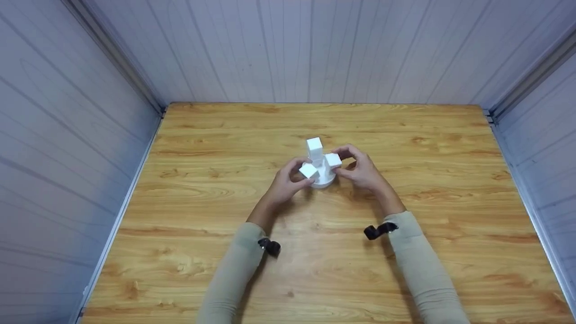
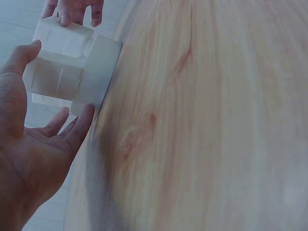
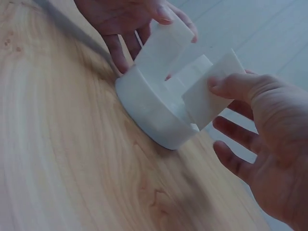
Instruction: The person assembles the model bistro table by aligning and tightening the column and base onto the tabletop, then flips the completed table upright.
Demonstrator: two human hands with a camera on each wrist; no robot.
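Near the middle of the wooden table [image 1: 405, 279], a white plastic piece [image 1: 321, 165] stands on its round base, with three square-ended blocks rising from it. The left hand [image 1: 288, 180] grips the near-left block, thumb on its top edge and fingers curled under beside the base, as the left wrist view shows. The right hand [image 1: 362, 168] pinches the right-hand block with the thumb pressed on its flat face; its other fingers spread loosely below, apart from the piece in the right wrist view. The third block stands free at the far side. Pale panelled walls [image 1: 288, 49] enclose the table on three sides
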